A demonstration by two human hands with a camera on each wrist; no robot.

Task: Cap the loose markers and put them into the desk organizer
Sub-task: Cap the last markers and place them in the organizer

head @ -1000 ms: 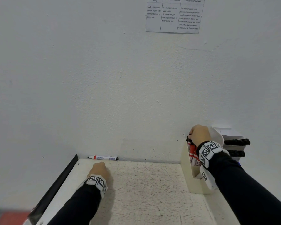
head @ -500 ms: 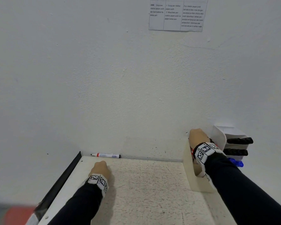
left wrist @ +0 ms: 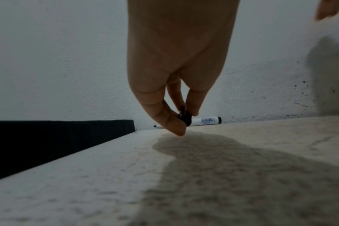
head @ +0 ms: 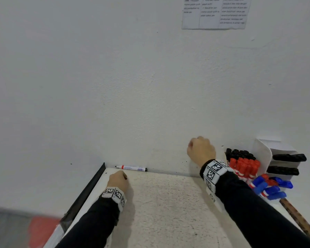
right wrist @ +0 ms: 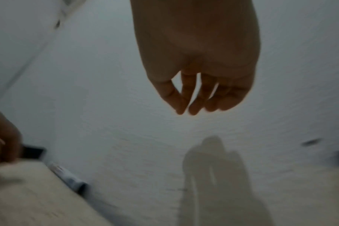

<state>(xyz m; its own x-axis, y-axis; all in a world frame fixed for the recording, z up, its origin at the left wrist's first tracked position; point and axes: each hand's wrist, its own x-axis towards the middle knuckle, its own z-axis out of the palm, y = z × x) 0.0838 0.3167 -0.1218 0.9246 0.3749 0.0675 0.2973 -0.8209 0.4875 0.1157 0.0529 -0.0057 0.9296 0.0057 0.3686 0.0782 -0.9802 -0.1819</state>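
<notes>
The left hand (left wrist: 176, 68) pinches a small dark marker cap (left wrist: 185, 119); the right hand (right wrist: 197, 61) hangs loose-fingered, holding nothing. Next, probably, it fetches the uncapped white whiteboard marker (head: 131, 168) at the wall.

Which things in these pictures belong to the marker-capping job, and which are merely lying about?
Belonging to the job:
- loose marker by the wall
- dark cap pinched by the left hand
- right hand, holding nothing
- desk organizer with its stored markers

Just lying about:
- printed sheet on the wall
- wooden stick at the table's right
</notes>
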